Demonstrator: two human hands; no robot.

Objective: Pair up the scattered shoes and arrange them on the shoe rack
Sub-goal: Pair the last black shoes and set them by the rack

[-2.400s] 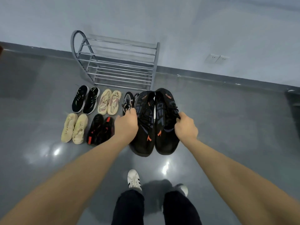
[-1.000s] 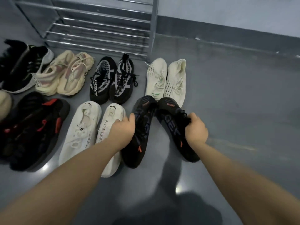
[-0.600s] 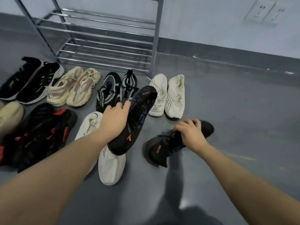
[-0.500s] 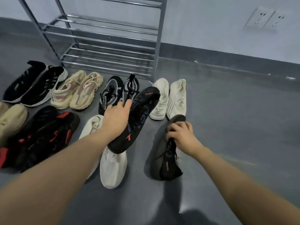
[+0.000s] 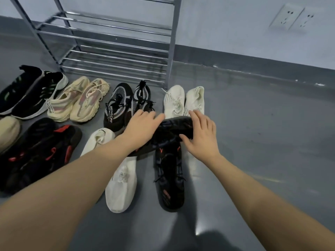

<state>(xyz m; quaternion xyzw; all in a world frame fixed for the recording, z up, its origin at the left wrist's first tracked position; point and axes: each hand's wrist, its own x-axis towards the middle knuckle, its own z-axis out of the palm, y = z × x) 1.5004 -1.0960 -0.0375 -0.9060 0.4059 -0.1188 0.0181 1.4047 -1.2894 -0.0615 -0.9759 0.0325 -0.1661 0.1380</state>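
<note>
Between white pairs on grey floor (image 5: 253, 142): right hand (image 5: 203, 134) now off its black sneaker (image 5: 170, 180), which lies flat, toe toward camera (half a second ago it hung heel-up). Right hand now grasps second black sneaker (image 5: 174, 127), thumb under; left hand (image 5: 141, 131) grips its other end, holding it crosswise above the first. Shoe rack (image 5: 116, 42) bare. Readable: "RENSCAF" on black-and-white mesh sneaker (image 5: 117, 104); other print too small.

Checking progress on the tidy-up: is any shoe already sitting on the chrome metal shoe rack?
No, the chrome metal shoe rack shows only bare bars on its visible shelves, and the shoes in view lie on the grey floor or in the hands.
</note>
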